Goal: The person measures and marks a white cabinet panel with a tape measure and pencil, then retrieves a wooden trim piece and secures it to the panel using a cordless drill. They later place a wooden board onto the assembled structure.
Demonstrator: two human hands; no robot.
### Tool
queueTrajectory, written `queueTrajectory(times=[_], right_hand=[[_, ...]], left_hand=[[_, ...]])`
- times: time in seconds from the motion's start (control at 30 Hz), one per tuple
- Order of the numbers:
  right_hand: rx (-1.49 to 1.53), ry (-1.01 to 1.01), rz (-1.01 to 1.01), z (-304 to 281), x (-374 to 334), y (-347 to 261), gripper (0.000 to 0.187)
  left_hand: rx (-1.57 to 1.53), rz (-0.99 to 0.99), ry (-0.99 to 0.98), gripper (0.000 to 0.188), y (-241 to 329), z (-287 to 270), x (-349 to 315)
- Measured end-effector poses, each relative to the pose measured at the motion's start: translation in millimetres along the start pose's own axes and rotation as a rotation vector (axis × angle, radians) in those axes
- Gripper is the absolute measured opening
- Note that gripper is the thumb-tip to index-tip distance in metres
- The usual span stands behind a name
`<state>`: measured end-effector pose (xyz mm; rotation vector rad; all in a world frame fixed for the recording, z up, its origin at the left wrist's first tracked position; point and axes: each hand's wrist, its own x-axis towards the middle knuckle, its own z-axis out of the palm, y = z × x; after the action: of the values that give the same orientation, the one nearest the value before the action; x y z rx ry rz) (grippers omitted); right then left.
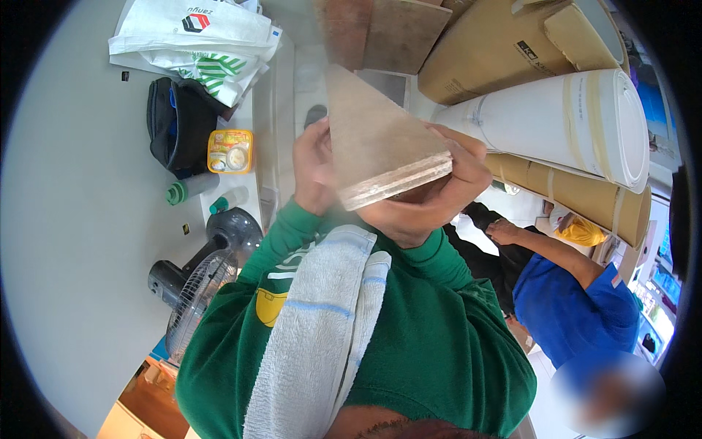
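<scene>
A stack of thin brownish boards (380,146), pale at the cut edges, is tilted up in front of my chest. My left hand (314,168) grips its left edge, with part of the hand hidden behind the boards and slightly blurred. Around the near right corner curls my right hand (446,190), its palm beneath the lower edge. Both arms are in green sleeves, and a white towel (314,314) with blue stripes hangs down my front.
On the left ledge are a white plastic bag (194,44), a dark pouch (179,128), a yellow tub (230,151), a green-capped bottle (191,189) and a fan (201,293). More boards (402,33) stand ahead. Large rolls (541,121) lie right, near a person in blue (574,307).
</scene>
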<state>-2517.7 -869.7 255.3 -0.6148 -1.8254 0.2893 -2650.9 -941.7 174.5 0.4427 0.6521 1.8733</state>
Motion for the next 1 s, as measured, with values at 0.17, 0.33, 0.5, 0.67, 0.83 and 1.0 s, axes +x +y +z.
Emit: queueTrajectory(times=[0.17, 0.33, 0.5, 0.67, 0.83, 1.0], right_hand=[[0.002, 0.033, -0.016, 3, -1, -2, 0.103], [-0.023, 0.043, -0.002, 1, 1, -5, 0.107], [-0.181, 0.092, 0.172, -12, 11, -9, 0.113], [-0.254, 0.048, 0.104, -34, 14, -9, 0.088], [-0.18, 0.131, 0.125, -35, -5, -3, 0.058], [-0.202, 0.046, 0.148, -37, -27, 8, 0.051]], left_hand=[[0.288, -0.145, 0.112, 0.077, 5, 6, -9], [0.039, -0.049, -0.08, 0.037, 1, 4, -3], [0.059, -0.336, 0.351, 0.03, -10, -9, 23], [0.073, -0.227, 0.274, 0.031, -11, 8, 31], [0.19, -0.152, 0.207, 0.032, -4, 27, 47], [0.312, -0.366, 0.379, 0.033, -31, 3, 35]])
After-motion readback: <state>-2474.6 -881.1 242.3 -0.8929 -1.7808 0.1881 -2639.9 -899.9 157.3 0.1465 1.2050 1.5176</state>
